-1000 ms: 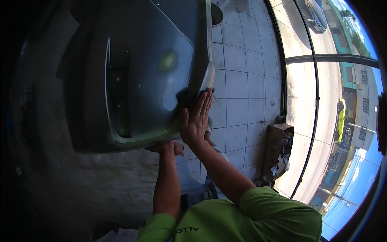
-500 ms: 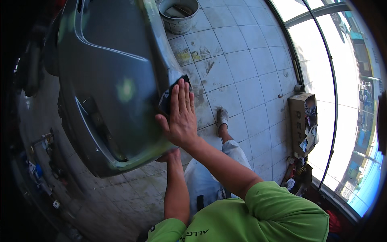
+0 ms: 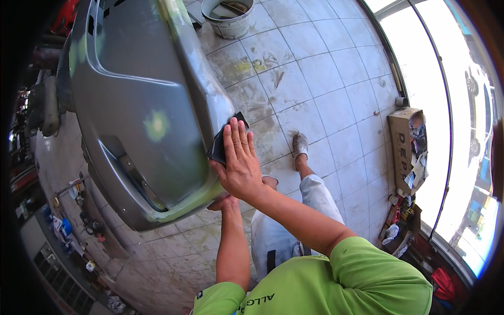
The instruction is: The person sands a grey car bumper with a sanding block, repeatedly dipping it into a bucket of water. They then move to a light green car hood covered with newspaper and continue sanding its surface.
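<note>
My right hand (image 3: 240,157) lies flat with stretched fingers on a black sheet (image 3: 217,147), pressing it against the pale, scuffed right edge of a grey car body panel (image 3: 131,89). The panel has a curved groove, a dark recess and yellow-green patches on its face and lower rim. My left hand (image 3: 224,202) grips the panel's lower edge from beneath, its fingers partly hidden.
A grimy bucket (image 3: 227,21) stands beyond the panel on the tiled floor (image 3: 336,79). At the right are a cardboard box (image 3: 399,173), assorted items and a bright glass front (image 3: 428,105). Clutter and tools (image 3: 68,226) line the left side. My feet are below.
My view has swung, so the bucket and more floor show. My right hand remains on the panel edge with the black sheet, slightly lower in the picture than half a second ago.
</note>
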Available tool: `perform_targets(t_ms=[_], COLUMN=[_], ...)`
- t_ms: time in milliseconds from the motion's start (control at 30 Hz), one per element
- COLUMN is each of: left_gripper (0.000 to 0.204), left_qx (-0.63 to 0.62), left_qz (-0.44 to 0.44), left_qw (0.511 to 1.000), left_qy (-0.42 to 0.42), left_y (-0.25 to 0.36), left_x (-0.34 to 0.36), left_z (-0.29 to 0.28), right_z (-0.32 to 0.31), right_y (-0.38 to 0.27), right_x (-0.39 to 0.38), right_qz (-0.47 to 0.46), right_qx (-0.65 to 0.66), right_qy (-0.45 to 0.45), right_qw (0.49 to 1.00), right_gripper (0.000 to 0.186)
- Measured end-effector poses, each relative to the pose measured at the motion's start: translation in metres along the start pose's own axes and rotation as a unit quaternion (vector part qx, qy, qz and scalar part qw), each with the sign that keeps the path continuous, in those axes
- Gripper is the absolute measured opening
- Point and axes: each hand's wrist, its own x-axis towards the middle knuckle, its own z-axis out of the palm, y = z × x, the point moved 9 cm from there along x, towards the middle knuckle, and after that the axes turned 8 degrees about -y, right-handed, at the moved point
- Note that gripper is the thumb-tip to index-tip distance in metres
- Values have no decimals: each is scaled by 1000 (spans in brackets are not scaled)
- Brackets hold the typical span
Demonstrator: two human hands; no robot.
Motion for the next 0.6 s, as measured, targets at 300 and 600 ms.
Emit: perform_targets(t_ms=[300,600], left_gripper=[62,62], left_qx=[15,18], left_qz=[34,37], left_qw=[998,999], left_qy=[-41,-9], left_y=[6,5], left_x=[54,52], left_z=[-52,-52], right_z=[-28,-36], right_y=[1,-2], right_x=[20,60], right_qz=[-15,-52], right_qx=[-7,12], right_qy=[23,27], right_qw=[1000,998], right_gripper=[62,66])
